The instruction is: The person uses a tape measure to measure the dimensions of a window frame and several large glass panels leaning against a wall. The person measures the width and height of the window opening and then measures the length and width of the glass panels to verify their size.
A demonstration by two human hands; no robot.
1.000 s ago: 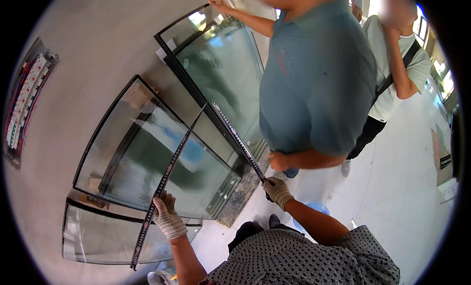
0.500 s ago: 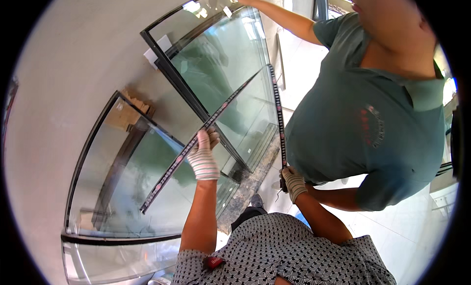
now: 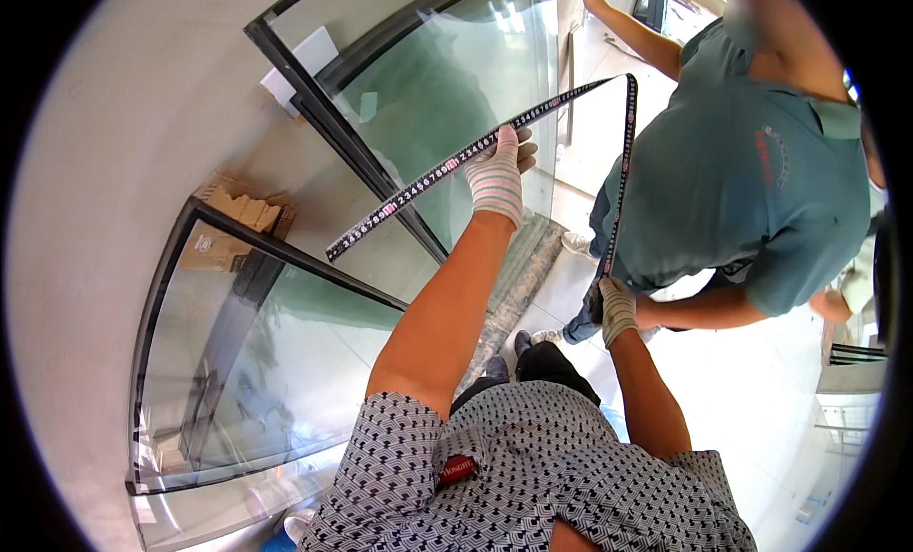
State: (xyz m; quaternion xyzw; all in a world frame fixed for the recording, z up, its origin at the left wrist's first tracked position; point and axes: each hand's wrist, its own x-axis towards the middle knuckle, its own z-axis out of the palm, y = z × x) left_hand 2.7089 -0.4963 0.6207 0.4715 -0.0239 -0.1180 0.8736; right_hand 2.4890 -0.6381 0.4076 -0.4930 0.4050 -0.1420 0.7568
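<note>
My left hand (image 3: 496, 176), in a striped white glove, pinches a black tape-measure blade (image 3: 428, 179) between thumb and fingers. The blade's free end slants down to the left, across the far dark-framed glass panel (image 3: 418, 115). Beyond my left hand it rises to a sharp bend, then drops to my right hand (image 3: 617, 309). That gloved hand is closed around the dark tape-measure case (image 3: 597, 303), mostly hidden by the fingers. Nearer on the left stands another dark-framed glass panel (image 3: 276, 371).
A co-worker in a green shirt (image 3: 723, 191) stands close on the right, one arm stretched toward the top. Torn cardboard (image 3: 242, 219) and a white block (image 3: 302, 67) sit between the panels and the wall (image 3: 95, 219). A stone ledge (image 3: 514, 276) runs beneath the glass.
Both my hands have moved up and to the right with the tape. The bend in the blade has shifted right. The co-worker has also shifted right, the raised hand now away from the glass.
</note>
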